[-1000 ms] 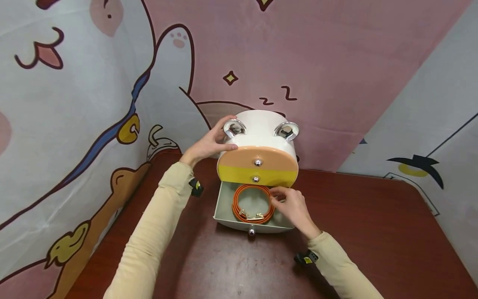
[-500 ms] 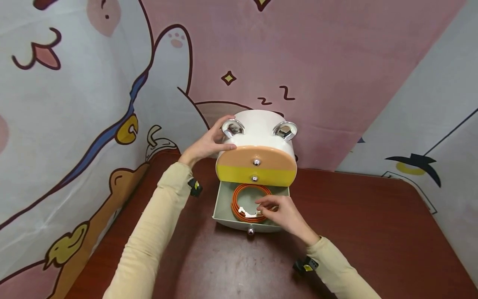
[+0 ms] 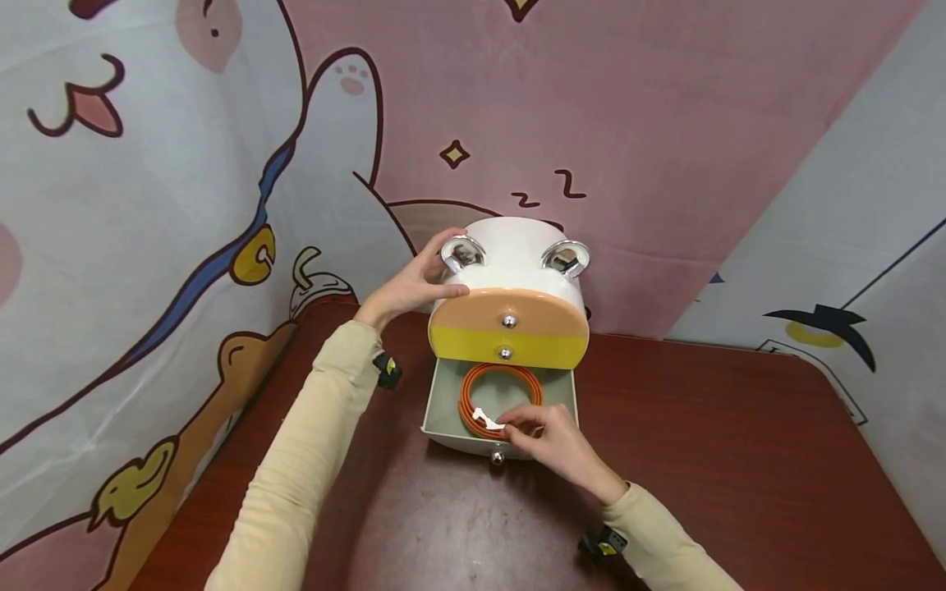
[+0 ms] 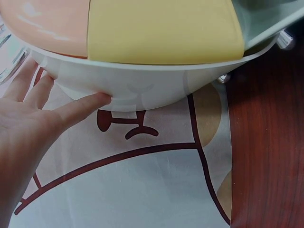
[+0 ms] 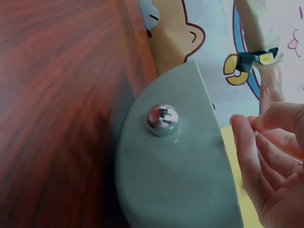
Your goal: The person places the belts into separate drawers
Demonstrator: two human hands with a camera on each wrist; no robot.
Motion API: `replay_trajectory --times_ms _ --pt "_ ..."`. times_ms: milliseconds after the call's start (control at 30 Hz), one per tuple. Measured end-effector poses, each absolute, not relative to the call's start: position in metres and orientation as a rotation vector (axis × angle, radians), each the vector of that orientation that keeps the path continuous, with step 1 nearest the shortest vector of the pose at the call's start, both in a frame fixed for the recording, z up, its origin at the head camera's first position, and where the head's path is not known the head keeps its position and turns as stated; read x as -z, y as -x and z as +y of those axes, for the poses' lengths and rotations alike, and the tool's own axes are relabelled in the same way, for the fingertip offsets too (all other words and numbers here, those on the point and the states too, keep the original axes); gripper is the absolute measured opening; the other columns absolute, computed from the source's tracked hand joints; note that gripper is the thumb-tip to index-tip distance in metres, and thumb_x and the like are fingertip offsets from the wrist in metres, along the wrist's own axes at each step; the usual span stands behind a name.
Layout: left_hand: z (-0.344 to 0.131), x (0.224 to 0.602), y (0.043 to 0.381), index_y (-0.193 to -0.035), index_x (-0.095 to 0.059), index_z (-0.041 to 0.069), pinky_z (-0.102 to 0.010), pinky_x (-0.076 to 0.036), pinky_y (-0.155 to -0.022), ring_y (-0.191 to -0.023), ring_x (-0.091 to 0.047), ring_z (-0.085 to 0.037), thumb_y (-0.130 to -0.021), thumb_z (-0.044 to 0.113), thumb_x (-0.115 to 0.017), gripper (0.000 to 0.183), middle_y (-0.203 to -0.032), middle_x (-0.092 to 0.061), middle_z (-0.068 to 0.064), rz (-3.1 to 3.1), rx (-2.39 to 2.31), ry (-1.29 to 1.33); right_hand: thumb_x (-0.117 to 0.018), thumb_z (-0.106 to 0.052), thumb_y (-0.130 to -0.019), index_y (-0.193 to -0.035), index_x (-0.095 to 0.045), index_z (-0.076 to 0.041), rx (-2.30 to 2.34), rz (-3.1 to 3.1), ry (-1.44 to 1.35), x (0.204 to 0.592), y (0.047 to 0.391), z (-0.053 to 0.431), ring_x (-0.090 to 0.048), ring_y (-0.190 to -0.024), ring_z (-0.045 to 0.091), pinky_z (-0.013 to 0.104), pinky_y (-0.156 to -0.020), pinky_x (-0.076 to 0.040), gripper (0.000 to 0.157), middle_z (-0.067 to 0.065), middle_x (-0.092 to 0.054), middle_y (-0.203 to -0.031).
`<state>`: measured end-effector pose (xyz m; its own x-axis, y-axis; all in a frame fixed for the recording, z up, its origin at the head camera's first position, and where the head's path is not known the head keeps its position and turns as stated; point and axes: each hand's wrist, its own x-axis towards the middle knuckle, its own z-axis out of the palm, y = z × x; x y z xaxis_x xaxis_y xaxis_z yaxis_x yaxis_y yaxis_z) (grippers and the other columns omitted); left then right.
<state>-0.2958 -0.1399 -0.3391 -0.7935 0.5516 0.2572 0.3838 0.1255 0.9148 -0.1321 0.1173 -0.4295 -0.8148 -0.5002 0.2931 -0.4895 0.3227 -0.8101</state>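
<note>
A white frog-like drawer box has chrome eyes, an orange drawer front, a yellow one and a pulled-out grey-green bottom drawer. Inside that drawer lies a coiled orange cord with shiny metal clips. My left hand rests on the box's left side by the eye, fingers and thumb spread nearly straight, as the left wrist view also shows. My right hand is over the drawer's front, thumb and index finger pinched at the clips' right end. That end is hidden behind the fingertips.
The box stands on a dark red-brown table near its back edge. Behind it hangs a pink and white cartoon-printed cloth. A chrome knob sticks out from the open drawer's front.
My right hand has moved from the coil's right side forward and left to the metal clips, its fingertips closing there. The left hand and box have stayed put.
</note>
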Motion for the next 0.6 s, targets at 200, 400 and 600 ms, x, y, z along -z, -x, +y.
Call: replay_trajectory --times_ms 200,400,600 --pt "-0.140 0.340 0.297 -0.151 -0.023 0.026 -0.044 -0.036 -0.101 -0.118 -0.053 -0.026 -0.086 0.002 -0.071 0.085 -0.137 -0.049 -0.011 2.247 -1.751 -0.939 -0.059 0.010 -0.090 -0.097 -0.070 0.007 1.593 2.398 0.989 0.436 0.123 0.115 -0.064 -0.055 0.016 0.030 -0.049 -0.053 0.013 0.017 -0.069 -0.078" --pt "-0.140 0.340 0.296 -0.152 -0.021 0.026 -0.046 -0.035 -0.101 -0.118 -0.052 -0.027 -0.086 0.003 -0.071 0.086 -0.137 -0.049 -0.012 2.263 -1.736 -0.917 -0.059 0.005 -0.093 -0.101 -0.070 0.000 1.538 2.355 1.002 0.463 0.122 0.119 -0.063 -0.055 0.007 0.027 -0.047 -0.052 0.014 0.009 -0.070 -0.080" --pt "-0.139 0.341 0.299 -0.153 -0.017 0.017 -0.050 -0.033 -0.102 -0.119 -0.051 -0.031 -0.085 -0.006 -0.068 0.088 -0.137 -0.048 -0.019 2.179 -1.802 -0.946 -0.061 0.002 -0.093 -0.103 -0.070 0.000 1.509 2.375 0.991 0.470 0.116 0.120 -0.063 -0.053 0.007 0.024 -0.046 -0.050 0.014 0.012 -0.070 -0.079"
